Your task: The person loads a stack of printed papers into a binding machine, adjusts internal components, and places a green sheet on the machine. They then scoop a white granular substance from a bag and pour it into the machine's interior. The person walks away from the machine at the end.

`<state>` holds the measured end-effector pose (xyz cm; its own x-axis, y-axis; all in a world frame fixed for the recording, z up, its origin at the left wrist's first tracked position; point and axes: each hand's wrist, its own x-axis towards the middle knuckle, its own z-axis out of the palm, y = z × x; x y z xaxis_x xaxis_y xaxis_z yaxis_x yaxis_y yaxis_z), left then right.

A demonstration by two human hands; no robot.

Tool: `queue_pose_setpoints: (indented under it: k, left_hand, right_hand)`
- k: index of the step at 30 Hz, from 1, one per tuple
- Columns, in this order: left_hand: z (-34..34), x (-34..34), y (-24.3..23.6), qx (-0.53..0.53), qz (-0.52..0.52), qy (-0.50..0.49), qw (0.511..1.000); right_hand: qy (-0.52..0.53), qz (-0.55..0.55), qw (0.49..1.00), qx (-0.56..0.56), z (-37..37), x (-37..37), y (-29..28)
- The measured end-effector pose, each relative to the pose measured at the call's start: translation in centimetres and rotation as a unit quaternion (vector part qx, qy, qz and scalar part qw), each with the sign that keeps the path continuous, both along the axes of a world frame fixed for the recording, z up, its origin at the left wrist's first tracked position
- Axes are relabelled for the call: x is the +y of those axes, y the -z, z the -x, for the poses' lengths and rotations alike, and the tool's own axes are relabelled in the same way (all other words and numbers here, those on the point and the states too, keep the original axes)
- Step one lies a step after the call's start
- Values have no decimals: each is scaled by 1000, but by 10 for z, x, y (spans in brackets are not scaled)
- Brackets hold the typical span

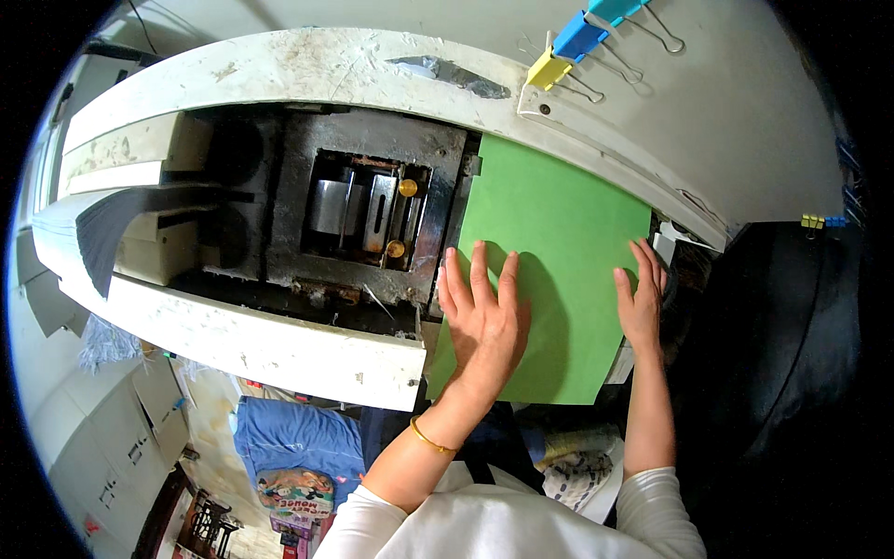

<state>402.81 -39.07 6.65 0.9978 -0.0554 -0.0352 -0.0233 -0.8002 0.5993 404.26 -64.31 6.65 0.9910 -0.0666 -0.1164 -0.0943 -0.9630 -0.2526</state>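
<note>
A large sheet of green paper or card (577,214) lies on the right part of a long white machine (307,70). My left hand (486,321) is open, its fingers spread over the left side of the sheet. At the sheet's right edge, my right hand (641,303) stays open with fingers stretched forward; the fingertips touch or hover by that edge. Left of the sheet, a dark, stained metal block (289,200) has a square opening with metal rollers (335,207) and two brass knobs (407,188) inside. Beyond it, a thick stack of pages (98,228) sits at the machine's left end, fanning downward.
Yellow, blue and turquoise binder clips (577,39) are fixed at the machine's far edge. The white front panel (251,340) bounds the near side. Below are blue cloth (293,438) and a printed bag (296,492). Black material (773,345) hangs at right.
</note>
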Motion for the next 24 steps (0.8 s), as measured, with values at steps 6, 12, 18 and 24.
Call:
queue_pose_setpoints:
  k: [6, 12, 18, 24]
  left_hand:
    - [-1, 1, -2, 9, 10, 6, 1000]
    - [0, 0, 2, 13, -4, 6, 1000]
    - [2, -3, 3, 1, -22, 4, 1000]
    - [21, -11, -4, -29, 44, 43, 998]
  right_hand:
    - [2, -7, 1000, -2, -1, -2, 1]
    - [-2, -11, 1000, -4, -1, -2, 0]
    - [-12, -6, 1000, -10, 0, -6, 0]
    - [-13, 4, 1000, -7, 3, -7, -8]
